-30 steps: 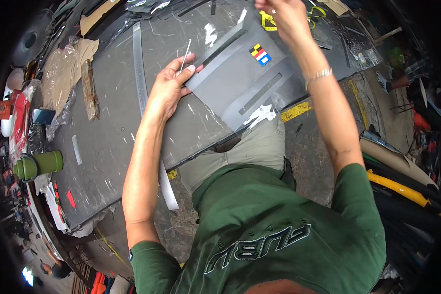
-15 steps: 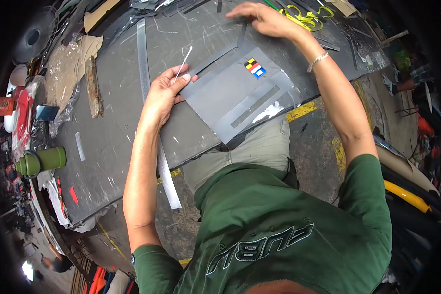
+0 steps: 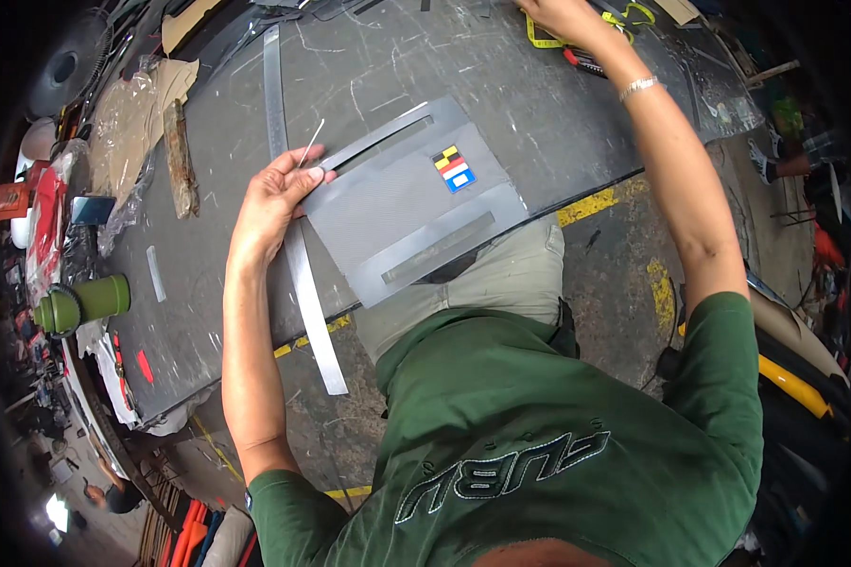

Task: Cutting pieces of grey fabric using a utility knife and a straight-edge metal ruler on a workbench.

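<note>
My left hand [image 3: 276, 194] pinches the far left corner of a flat grey panel [image 3: 402, 180], thumb on top and fingers underneath. A thin white stick [image 3: 312, 140] also rises from between those fingers. The panel has a long cut-out slot near each long side and a small patch of coloured blocks [image 3: 456, 170] at its right end. Its near edge hangs over the table edge, above my lap. Reaching out at the top edge of the picture, my right hand [image 3: 563, 17] is beside a yellow tape measure [image 3: 542, 34]; its fingertips are cut off from view.
A long metal ruler [image 3: 300, 269] runs under my left hand and sticks out past the table's near edge. A red-and-black cutter [image 3: 586, 62] lies by the tape. On the left are a wooden stick [image 3: 181, 159], a green bottle [image 3: 99, 300] and plastic-wrapped sheets [image 3: 118, 132].
My left hand and the panel have shifted left, and the panel lies turned slightly. My right hand has moved away to the right and farther out. The dark strip at the panel's far edge no longer shows.
</note>
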Motion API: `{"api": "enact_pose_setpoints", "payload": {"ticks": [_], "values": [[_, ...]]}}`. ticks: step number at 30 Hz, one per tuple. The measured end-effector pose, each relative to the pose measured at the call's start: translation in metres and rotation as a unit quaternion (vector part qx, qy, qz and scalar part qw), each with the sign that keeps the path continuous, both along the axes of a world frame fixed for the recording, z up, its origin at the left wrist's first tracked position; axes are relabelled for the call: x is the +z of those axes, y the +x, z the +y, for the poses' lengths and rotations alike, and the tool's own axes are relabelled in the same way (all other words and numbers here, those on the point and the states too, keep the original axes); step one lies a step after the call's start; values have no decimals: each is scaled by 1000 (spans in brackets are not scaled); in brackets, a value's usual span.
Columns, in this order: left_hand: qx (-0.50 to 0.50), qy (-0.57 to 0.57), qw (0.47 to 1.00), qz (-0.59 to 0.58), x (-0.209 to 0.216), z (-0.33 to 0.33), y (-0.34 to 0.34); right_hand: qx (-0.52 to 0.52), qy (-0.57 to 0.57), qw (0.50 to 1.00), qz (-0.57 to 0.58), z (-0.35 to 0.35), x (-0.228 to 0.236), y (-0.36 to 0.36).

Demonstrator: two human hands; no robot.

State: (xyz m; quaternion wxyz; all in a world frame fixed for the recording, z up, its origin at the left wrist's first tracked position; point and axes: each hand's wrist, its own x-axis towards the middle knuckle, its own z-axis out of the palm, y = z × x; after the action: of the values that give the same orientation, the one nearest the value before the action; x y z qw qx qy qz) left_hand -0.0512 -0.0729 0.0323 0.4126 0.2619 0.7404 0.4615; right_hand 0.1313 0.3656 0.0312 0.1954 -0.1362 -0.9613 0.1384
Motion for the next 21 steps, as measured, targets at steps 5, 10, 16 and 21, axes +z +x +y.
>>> {"api": "enact_pose_setpoints", "payload": {"ticks": [5, 10, 16, 21], "values": [[5, 43, 997, -57, -1, 0, -4, 2, 100, 995, 9, -22, -2, -21], [26, 153, 974, -165, -1, -3, -8, 142, -402, 899, -95, -101, 3, 32], [1, 82, 995, -48, -3, 34, -6, -24, -495, 868, 32, -187, 5, 91], [11, 170, 983, 64, -2, 69, 15, -155, -525, 830, 112, -206, -7, 147]]}}
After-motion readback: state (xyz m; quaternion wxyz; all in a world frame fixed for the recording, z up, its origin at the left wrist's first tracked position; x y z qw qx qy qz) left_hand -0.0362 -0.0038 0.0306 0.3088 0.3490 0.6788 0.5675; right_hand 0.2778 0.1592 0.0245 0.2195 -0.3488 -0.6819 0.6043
